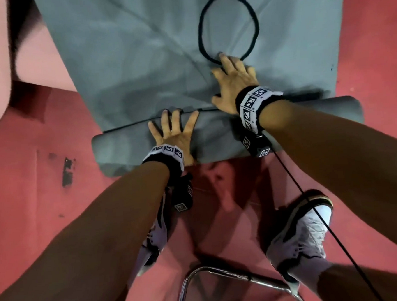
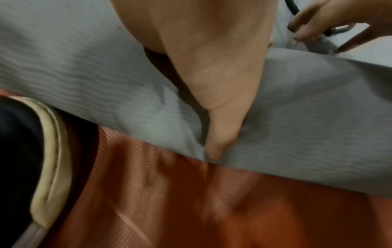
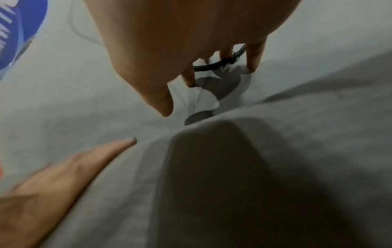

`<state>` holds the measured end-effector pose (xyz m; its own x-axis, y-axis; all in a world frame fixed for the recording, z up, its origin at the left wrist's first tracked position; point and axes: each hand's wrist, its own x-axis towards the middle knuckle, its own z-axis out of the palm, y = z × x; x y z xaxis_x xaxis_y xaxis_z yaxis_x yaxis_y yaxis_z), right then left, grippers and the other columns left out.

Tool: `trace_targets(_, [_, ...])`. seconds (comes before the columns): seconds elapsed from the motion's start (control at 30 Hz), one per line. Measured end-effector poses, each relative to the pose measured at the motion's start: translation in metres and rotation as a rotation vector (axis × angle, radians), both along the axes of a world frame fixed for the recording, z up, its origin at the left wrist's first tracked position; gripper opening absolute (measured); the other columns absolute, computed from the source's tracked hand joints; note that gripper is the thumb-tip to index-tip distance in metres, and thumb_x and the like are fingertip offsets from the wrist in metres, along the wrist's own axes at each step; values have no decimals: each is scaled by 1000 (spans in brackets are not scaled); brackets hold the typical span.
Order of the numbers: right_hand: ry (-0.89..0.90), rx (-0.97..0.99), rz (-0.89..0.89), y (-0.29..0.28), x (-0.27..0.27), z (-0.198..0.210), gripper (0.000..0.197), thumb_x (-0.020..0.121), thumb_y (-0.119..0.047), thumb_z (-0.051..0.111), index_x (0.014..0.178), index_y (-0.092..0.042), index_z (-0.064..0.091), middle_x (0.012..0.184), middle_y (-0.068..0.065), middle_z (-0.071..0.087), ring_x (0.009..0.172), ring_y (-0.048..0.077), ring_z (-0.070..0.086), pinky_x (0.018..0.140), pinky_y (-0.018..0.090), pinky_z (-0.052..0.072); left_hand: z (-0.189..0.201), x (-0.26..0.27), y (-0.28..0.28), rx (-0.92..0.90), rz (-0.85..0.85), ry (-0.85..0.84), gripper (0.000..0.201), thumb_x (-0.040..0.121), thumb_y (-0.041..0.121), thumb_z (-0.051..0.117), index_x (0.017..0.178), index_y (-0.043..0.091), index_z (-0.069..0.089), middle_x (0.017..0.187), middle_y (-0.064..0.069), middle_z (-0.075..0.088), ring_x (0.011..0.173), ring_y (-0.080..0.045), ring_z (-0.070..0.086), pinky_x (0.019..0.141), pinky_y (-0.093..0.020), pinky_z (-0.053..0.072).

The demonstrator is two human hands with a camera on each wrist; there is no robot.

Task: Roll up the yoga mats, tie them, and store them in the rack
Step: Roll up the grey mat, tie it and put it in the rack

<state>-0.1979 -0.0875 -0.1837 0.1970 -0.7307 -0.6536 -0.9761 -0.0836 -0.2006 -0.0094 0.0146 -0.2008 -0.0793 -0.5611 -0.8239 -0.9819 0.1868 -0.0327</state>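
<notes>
A grey yoga mat (image 1: pixel 128 61) lies spread on the red floor, its near end turned over into a low flat roll (image 1: pixel 215 135). My left hand (image 1: pixel 175 130) presses flat on that roll with its fingers spread; the thumb (image 2: pixel 216 134) lies at the roll's near edge. My right hand (image 1: pixel 232 77) rests further out on the flat mat, fingers straight and spread, fingertips at the near end of a black cord loop (image 1: pixel 200 32) lying on the mat. In the right wrist view the cord (image 3: pixel 212 66) shows just behind my fingertips (image 3: pixel 252 63). Neither hand holds anything.
Red textured flooring (image 1: pixel 44 208) surrounds the mat, with dark stains (image 1: pixel 66 171) at the left. My two shoes (image 1: pixel 302 232) stand just behind the roll. A chrome tube frame (image 1: pixel 225 275) is at the bottom. A black cable (image 1: pixel 314 212) runs from my right wrist.
</notes>
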Motion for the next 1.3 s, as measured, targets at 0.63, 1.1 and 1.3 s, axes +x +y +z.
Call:
trace_targets(0.63, [299, -160, -158, 138, -199, 195, 68, 89, -36, 60, 148, -6, 44, 159, 9, 33, 145, 28, 32, 108, 45, 33, 162, -44, 32, -289, -184, 67, 67, 76, 48, 72, 133, 26, 43, 106, -8, 69, 94, -33, 70, 74, -38, 51])
trace_targets(1.1, [336, 105, -313, 297, -217, 322, 54, 94, -40, 59, 139, -12, 51, 143, 15, 53, 129, 35, 55, 100, 42, 47, 351, -41, 58, -586, -270, -105, 50, 88, 32, 59, 133, 29, 38, 128, -4, 61, 117, -29, 61, 96, -42, 46])
trace_targets(1.3, [95, -140, -369, 287, -195, 377, 57, 86, -39, 65, 138, -18, 52, 136, 12, 57, 123, 35, 58, 99, 44, 52, 394, -30, 105, -643, -493, -108, 46, 94, 34, 50, 138, 33, 36, 134, 1, 58, 123, -24, 57, 98, -40, 41])
